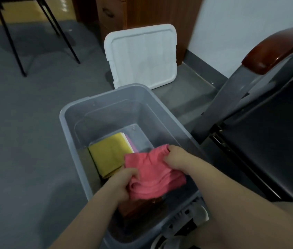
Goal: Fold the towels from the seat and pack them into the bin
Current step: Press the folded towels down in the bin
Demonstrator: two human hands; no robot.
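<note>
Looking down into my clear bin (106, 97) on the grey floor, white lid (142, 56) leaning at 12 o'clock, pink towel (153, 169) inside the bin, yellow towel (109, 151) at its 9 o'clock, left hand (122, 184) and right hand (176, 157) both clenched on the pink towel

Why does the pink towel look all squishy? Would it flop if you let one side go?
Probably yes. The pink towel bunches into soft wrinkles where the left hand and right hand grip it, so it looks floppy, not stiff. It likely weighs little, as it hardly sags between them. Dropped into the bin, it should land softly and may unfold.
</note>
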